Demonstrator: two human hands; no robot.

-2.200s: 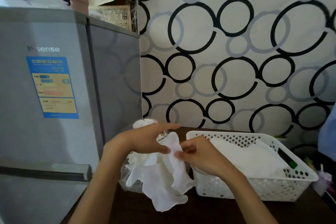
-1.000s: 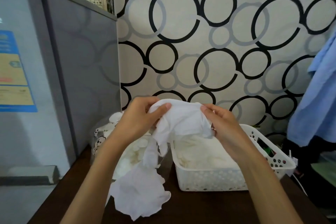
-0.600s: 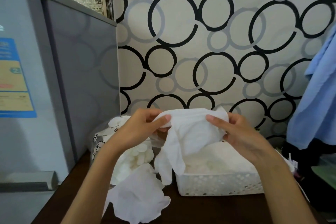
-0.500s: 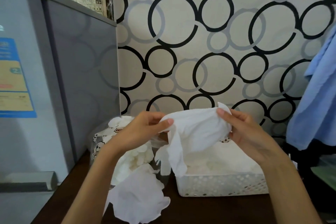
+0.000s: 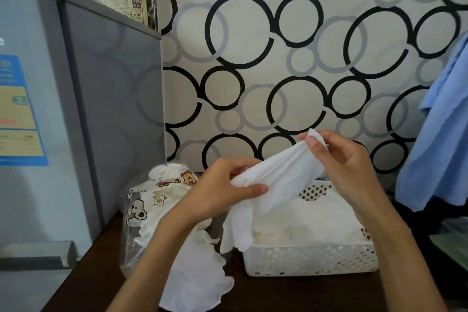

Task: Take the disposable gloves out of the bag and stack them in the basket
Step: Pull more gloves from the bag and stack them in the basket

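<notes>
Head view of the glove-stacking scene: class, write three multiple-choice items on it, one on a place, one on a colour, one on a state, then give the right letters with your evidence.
1. Where does the white basket stand in relation to the printed bag?
A. To the right of it on the table
B. On top of it
C. Behind it on the fridge

2. What colour is the glove held between the hands?
A. Blue
B. White
C. Black

3. What is the state of the left hand and right hand?
A. Both rest flat on the table
B. Only the left holds the glove
C. Each grips one end of the glove

Answers:
1 A: the basket stands on the dark table, right of the bag.
2 B: the stretched glove is plainly white.
3 C: fingers of both hands pinch opposite ends above the basket.
</notes>
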